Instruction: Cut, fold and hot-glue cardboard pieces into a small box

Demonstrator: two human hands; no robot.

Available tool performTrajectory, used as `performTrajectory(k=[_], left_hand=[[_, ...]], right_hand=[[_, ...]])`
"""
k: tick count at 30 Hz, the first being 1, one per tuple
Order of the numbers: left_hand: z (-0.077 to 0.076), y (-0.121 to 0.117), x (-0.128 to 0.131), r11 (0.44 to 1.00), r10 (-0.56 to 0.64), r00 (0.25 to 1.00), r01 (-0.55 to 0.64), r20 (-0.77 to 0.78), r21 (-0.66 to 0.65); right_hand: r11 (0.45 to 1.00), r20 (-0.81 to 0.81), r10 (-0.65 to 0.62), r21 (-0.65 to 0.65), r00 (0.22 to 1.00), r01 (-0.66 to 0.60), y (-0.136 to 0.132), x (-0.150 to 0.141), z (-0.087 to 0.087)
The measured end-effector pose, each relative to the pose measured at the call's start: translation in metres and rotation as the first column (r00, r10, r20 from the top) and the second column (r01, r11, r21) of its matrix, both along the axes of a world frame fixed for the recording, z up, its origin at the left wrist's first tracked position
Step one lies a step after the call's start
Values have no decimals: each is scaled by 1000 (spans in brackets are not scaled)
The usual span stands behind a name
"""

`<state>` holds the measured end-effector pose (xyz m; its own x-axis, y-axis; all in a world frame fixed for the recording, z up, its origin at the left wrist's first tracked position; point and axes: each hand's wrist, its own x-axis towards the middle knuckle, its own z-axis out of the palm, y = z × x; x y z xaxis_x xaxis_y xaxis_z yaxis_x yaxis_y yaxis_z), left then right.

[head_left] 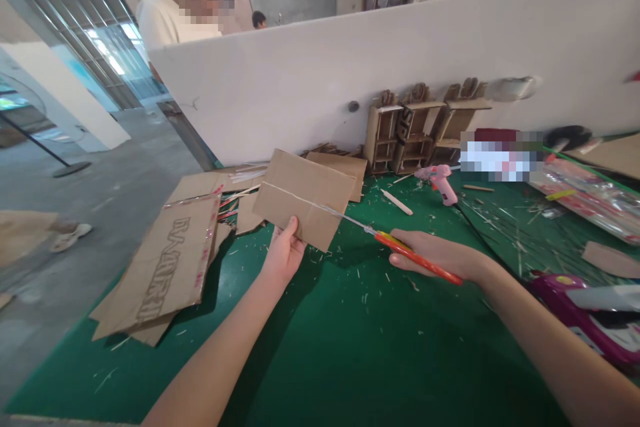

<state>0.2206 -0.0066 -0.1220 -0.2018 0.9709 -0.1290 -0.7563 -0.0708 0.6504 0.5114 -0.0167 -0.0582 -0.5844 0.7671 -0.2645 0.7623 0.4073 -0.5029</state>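
Note:
My left hand [286, 252] grips the lower edge of a flat brown cardboard piece [305, 190], thumb on top and fingers beneath. A pale straight line runs across the cardboard. My right hand [435, 252] is closed around the orange and yellow handles of a pair of scissors [417, 256]. Their metal blades point left and reach over the cardboard's right edge, along the pale line. Both hands are above the green table [345, 340].
Larger cardboard sheets [175, 260] lie at left. Behind stand cardboard structures with compartments [383, 137], against a white partition [300, 93]. A pink glue gun [443, 183], a white stick [397, 202] and a purple device [575, 313] are at right. A person [160, 17] is beyond the partition.

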Motion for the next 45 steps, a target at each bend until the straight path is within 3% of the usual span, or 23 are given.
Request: performTrajectory(k=[7, 18, 23, 29, 36, 45], left_hand=[[2, -2, 2, 999, 14, 1000, -13, -10, 29], [8, -7, 5, 998, 22, 1000, -22, -14, 51], [10, -7, 7, 998, 23, 1000, -22, -17, 56], [11, -9, 9, 998, 6, 999, -4, -40, 65], [13, -13, 13, 999, 12, 1000, -11, -27, 47], [10, -14, 16, 998, -8, 999, 10, -42, 54]], right_hand=[[994, 8, -96, 52, 995, 96, 0, -4, -6], [973, 58, -119, 207, 991, 104, -1, -5, -12], [974, 26, -126, 194, 992, 119, 1, -4, -15], [970, 55, -59, 240, 997, 44, -3, -3, -14], [957, 82, -154, 260, 985, 128, 0, -7, -13], [963, 47, -137, 238, 989, 122, 6, -4, -19]])
